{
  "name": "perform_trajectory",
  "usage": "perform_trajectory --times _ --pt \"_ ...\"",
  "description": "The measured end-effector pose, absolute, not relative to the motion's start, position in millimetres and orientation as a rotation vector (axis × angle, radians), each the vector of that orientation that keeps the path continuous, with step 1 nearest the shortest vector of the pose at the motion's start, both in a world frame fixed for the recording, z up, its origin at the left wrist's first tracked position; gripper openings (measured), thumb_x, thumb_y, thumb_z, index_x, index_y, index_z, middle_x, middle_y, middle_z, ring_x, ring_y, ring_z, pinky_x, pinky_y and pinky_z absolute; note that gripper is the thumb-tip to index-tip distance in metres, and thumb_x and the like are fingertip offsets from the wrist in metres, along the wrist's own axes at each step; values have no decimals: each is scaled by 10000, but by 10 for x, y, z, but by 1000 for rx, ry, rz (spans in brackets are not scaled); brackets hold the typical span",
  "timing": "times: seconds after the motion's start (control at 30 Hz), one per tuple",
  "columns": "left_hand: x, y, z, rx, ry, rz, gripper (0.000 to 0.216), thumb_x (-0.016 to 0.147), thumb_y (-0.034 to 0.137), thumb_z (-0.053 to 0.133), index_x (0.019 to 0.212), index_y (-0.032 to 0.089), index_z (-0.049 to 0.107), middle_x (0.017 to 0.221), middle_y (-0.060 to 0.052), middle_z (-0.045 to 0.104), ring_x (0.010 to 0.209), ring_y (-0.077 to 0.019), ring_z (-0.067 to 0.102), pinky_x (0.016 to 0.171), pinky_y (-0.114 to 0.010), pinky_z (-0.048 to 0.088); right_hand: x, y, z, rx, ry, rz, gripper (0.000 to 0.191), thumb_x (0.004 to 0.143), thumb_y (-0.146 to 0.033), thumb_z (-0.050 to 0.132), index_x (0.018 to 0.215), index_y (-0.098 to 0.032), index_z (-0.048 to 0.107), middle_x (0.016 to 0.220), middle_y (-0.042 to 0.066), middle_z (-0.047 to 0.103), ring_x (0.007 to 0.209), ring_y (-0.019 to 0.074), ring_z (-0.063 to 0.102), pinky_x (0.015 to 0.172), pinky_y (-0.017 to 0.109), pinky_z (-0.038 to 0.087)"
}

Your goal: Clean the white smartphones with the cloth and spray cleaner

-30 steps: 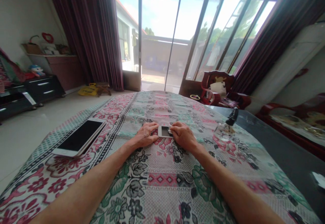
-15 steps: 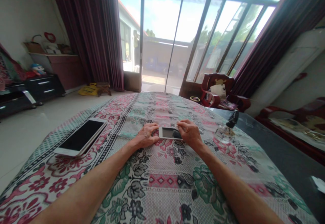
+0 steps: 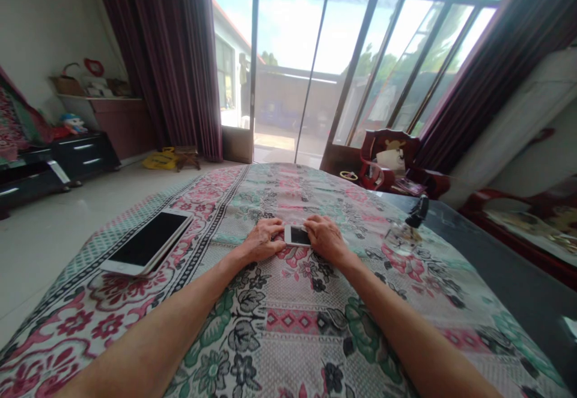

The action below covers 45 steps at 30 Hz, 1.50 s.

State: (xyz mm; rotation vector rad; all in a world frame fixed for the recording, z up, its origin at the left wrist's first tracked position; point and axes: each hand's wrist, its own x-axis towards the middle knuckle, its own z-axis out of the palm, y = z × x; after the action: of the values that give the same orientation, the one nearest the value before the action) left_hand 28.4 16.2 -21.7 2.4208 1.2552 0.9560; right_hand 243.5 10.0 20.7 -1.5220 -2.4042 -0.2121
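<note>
A white smartphone (image 3: 298, 235) with a dark screen lies face up on the patterned tablecloth (image 3: 293, 290). At its left end, my left hand (image 3: 262, 238) rests on the cloth, with fingers and thumb gripping the phone's two corners. My right hand (image 3: 327, 238) is bent over the right part of the phone and covers that end. A small white piece, perhaps a wipe, shows at its fingertips on the screen; most of it is hidden. To the left, a larger white device with a black screen (image 3: 148, 238) lies on top of another flat item.
On the right of the table stands a clear glass object (image 3: 401, 238) with a black item (image 3: 418, 210) by it. A dark tabletop (image 3: 478, 247) borders the cloth at right. Beyond are a red wooden chair (image 3: 390, 157), glass doors and purple curtains (image 3: 157, 55).
My right hand has slid left along the phone, its fingers now flatter and covering more of the screen. My left hand keeps its place at the left end. The view has shifted slightly.
</note>
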Motion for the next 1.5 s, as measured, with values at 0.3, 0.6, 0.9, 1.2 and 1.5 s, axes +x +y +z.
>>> perform_trajectory --times 0.3,0.6,0.9,1.2,1.5 --pt "280 176 -221 2394 1286 920 389 689 220 682 1076 199 707 1262 -70 617 1190 -264 537 1054 -383 406 2192 156 176 -1416 -2462 -186 266 933 -235 442 963 -232 706 1074 45 652 949 188 562 845 281 384" --pt "289 136 -131 2381 1251 923 331 678 202 678 1007 200 716 1202 -45 656 1149 -250 560 1034 -372 417 2148 118 151 -1227 -2480 -114 251 926 -208 468 1001 -254 704 1125 44 633 935 169 566 895 301 392" --pt "273 131 -102 2398 1196 901 329 694 186 654 1018 198 712 1185 -44 656 1139 -238 565 1028 -345 415 2183 100 86 -986 -2516 -34 267 918 -156 471 1052 -236 688 1146 50 639 965 170 564 892 321 420" --pt "274 164 -216 2393 1269 937 387 690 210 642 1076 191 669 1248 -77 619 1183 -245 542 1054 -365 398 2313 -94 87 -830 -2521 -4 281 910 -156 468 1083 -242 673 1103 55 646 934 172 553 864 336 437" --pt "323 86 -152 2515 1356 752 461 762 251 556 1223 233 571 1333 -62 545 1250 -265 474 1075 -393 360 2315 -215 90 -933 -2480 39 278 885 -124 478 1055 -235 669 1117 62 639 1013 183 547 925 346 416"
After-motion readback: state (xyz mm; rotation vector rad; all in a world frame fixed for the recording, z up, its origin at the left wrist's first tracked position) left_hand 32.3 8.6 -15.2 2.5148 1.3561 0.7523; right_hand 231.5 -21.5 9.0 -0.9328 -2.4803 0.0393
